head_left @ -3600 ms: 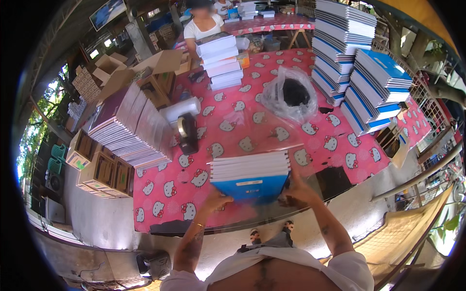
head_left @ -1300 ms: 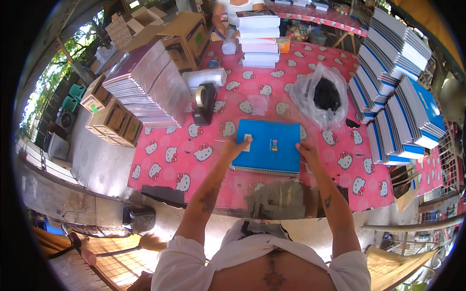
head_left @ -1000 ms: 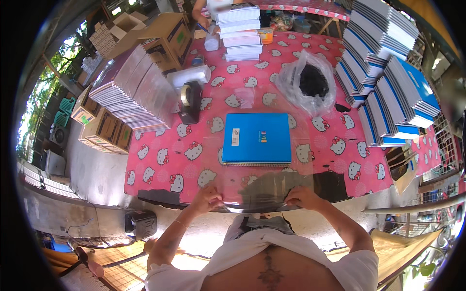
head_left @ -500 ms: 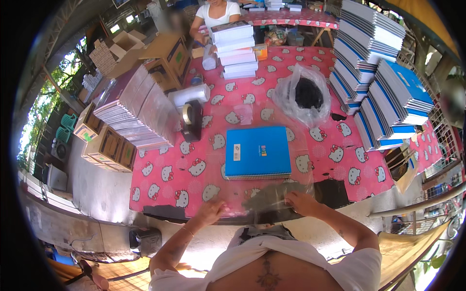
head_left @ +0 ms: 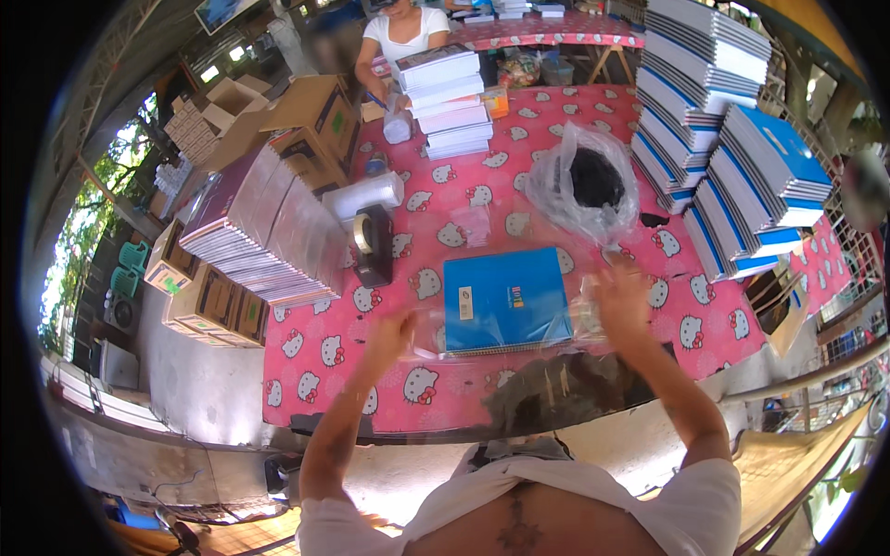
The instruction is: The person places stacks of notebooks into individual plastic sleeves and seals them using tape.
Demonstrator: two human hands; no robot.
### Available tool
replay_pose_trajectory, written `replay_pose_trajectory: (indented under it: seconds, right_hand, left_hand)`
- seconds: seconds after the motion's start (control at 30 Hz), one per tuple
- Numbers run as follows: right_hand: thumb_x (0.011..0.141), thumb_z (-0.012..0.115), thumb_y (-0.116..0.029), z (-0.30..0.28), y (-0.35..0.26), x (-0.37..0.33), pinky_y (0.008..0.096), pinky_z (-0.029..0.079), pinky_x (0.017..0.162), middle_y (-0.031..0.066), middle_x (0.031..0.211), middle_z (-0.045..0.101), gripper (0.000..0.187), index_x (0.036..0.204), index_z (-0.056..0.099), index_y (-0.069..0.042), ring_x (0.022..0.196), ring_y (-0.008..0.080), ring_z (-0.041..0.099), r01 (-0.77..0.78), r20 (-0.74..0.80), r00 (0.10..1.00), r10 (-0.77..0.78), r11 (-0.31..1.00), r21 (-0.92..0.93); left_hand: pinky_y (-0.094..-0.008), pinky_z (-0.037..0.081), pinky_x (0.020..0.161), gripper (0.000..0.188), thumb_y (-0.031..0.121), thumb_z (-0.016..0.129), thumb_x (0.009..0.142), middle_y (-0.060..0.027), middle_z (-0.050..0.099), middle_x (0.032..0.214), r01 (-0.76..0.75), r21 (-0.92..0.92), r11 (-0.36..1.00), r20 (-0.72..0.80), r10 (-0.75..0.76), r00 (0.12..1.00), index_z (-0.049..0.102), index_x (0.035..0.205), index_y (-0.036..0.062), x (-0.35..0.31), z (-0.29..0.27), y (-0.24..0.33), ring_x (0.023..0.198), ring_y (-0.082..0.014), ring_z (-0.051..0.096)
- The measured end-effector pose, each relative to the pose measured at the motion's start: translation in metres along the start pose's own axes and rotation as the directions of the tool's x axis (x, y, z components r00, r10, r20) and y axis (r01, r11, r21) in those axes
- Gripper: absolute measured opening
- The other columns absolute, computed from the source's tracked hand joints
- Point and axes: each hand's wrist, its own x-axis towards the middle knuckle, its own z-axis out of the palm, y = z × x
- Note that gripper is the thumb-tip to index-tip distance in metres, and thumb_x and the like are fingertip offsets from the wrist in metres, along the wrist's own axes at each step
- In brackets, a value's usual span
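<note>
A blue spiral-bound notebook [head_left: 519, 310] lies on the pink tablecloth in front of me, its coil toward me. Clear plastic film [head_left: 586, 308] spreads under it and shows past both its sides. My left hand [head_left: 391, 335] is closed on the film just left of the notebook. On the other side, my right hand [head_left: 619, 295] grips the film beside the notebook's right edge, its fingers partly blurred. A black tape dispenser [head_left: 374, 250] stands behind my left hand. An open clear plastic bag [head_left: 584, 181] with something black inside sits beyond the notebook.
Tall stacks of notebooks [head_left: 700, 102] rise at the right. Plastic-wrapped books [head_left: 264, 218] stand at the left, next to a roll of clear film [head_left: 363, 195] and cardboard boxes [head_left: 324, 120]. Another person [head_left: 408, 32] works at the far side behind a book stack [head_left: 451, 102].
Both hands have moved from the table's near edge forward to the notebook's sides, taking the film's near edge with them. The whole view has shifted slightly.
</note>
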Motion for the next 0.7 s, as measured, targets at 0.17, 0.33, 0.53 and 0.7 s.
replay_pose_trajectory:
  seconds: [0.17, 0.33, 0.53, 0.7]
  right_hand:
    - [0.084, 0.065, -0.046, 0.07, -0.106, 0.022, 0.0611, 0.035, 0.103, 0.0169, 0.145, 0.042, 0.063, 0.138, 0.052, -0.017, 0.131, 0.035, 0.042, 0.288, -0.385, 0.881, -0.274, 0.957, -0.021]
    - [0.085, 0.064, -0.049, 0.073, -0.121, 0.029, 0.0624, 0.034, 0.103, 0.0146, 0.147, 0.04, 0.062, 0.139, 0.051, -0.02, 0.133, 0.0348, 0.039, 0.184, -0.365, 0.917, -0.159, 0.982, 0.035]
    - [0.082, 0.068, -0.046, 0.071, -0.119, 0.028, 0.0608, 0.036, 0.103, 0.0116, 0.145, 0.043, 0.06, 0.135, 0.054, -0.021, 0.131, 0.0319, 0.042, 0.108, -0.326, 0.942, -0.083, 0.992, 0.058]
    - [0.08, 0.071, -0.043, 0.066, -0.122, 0.03, 0.0593, 0.038, 0.103, 0.0105, 0.141, 0.047, 0.058, 0.132, 0.056, -0.021, 0.128, 0.0308, 0.045, 0.113, -0.354, 0.933, -0.058, 0.984, 0.137]
  left_hand:
    - [-0.044, 0.049, 0.06, 0.019, 0.026, 0.062, 0.092, -0.0156, 0.065, 0.074, 0.084, -0.031, 0.996, 0.258, -0.074, 0.963, 0.067, 0.09, 0.0084, 0.104, 0.02, -0.058, 0.067, -0.0358, 0.064]
    - [-0.0441, 0.051, 0.076, 0.029, 0.031, 0.06, 0.09, -0.0177, 0.069, 0.094, -0.215, -0.206, 0.955, 0.15, 0.248, 0.957, 0.068, 0.105, 0.0075, 0.226, 0.09, 0.003, 0.087, -0.0334, 0.068]
    - [-0.0467, 0.05, 0.086, 0.038, 0.034, 0.06, 0.09, -0.0179, 0.07, 0.106, 0.0, 0.001, 1.0, 0.281, -0.001, 0.96, 0.068, 0.108, 0.0013, 0.319, 0.197, 0.069, 0.099, -0.0366, 0.065]
    - [-0.0418, 0.047, 0.096, 0.046, 0.042, 0.062, 0.091, -0.0113, 0.066, 0.112, 0.459, -0.884, 0.085, 0.467, 0.153, 0.871, 0.066, 0.109, -0.0003, 0.352, 0.203, 0.034, 0.108, -0.0265, 0.061]
